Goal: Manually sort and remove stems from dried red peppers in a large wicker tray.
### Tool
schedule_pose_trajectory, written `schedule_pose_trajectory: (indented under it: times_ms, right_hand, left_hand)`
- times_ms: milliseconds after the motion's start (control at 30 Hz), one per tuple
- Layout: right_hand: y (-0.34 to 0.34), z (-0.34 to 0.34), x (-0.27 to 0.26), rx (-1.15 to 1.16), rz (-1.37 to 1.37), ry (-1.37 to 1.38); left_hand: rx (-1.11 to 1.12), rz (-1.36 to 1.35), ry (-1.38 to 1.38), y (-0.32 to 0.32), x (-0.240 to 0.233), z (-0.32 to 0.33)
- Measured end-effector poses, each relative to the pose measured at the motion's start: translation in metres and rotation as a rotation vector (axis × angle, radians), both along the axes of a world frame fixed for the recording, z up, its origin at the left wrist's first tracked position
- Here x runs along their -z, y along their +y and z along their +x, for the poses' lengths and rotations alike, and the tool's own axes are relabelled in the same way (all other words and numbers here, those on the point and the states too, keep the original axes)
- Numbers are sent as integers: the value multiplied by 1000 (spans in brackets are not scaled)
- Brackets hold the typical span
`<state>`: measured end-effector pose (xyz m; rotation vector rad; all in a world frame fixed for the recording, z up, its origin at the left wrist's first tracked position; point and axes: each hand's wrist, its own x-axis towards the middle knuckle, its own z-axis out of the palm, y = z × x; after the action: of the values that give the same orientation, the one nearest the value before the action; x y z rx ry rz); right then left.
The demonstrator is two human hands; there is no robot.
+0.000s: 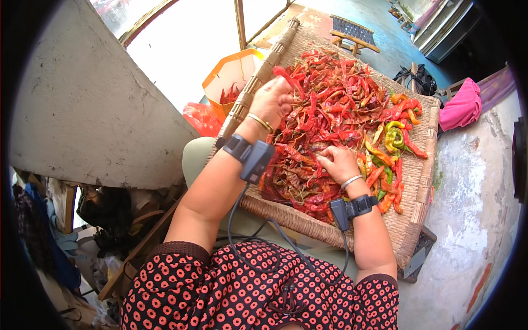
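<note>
A large heap of dried red chilli peppers [330, 103] lies on a woven tray [416, 173] in front of me. My left hand [272, 99] is raised over the tray's left side, its fingers closed on a red chilli pepper [288, 80]. My right hand [340, 165] rests at the near part of the heap, thumb and forefinger close together among the peppers; whether they grip one is unclear. Fresher green, yellow and orange peppers [385, 159] lie along the tray's right side. Beyond the left rim stands an open orange-edged container [222, 80] with some red peppers inside.
A red plastic bag [202, 119] sits beside the container. A low stool with a woven seat [352, 33] stands past the far edge. Pink cloth [461, 105] hangs at the right. Black cables [272, 231] run from both wrist devices across my lap.
</note>
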<state>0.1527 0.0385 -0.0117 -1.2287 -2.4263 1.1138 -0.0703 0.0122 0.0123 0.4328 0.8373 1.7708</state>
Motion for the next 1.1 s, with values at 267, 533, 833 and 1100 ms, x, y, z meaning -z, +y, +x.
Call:
schedule_pose_trajectory:
  times_ms: [267,533,833,1100]
  right_hand:
    - [-11,-10,-12,-227,261,-542]
    - [8,14,7,-67,-59,-51]
    - [-4,1,-7,-63,-287,227]
    - [4,8,21,-75,-57,174]
  left_hand:
    - [434,-134,1321,-8,20,20]
    - [976,69,1633,-19,28,36]
    - [705,-174,933,-16,21,47]
    - [236,-157,363,-8,-9,6]
